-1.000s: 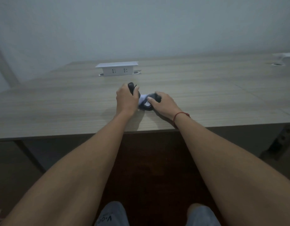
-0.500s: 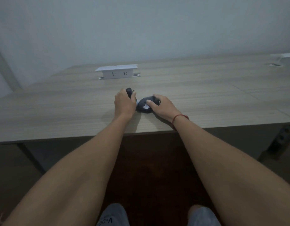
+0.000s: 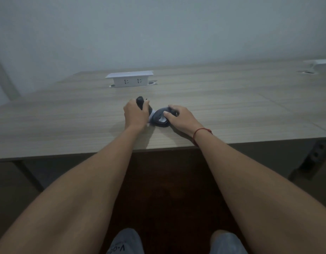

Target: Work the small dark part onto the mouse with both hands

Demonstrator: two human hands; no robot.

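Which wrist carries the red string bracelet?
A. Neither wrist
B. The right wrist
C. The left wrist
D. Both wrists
B: the red string bracelet circles the wrist behind the right hand; the wrist of the left hand is bare.

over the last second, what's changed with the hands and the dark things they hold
Little changed. The left hand and right hand drew together half a second ago and are now slightly apart again, showing more of the white piece between the two dark objects. The left still grips the upright dark object; the right still holds the rounded one. The table and socket box are unmoved.
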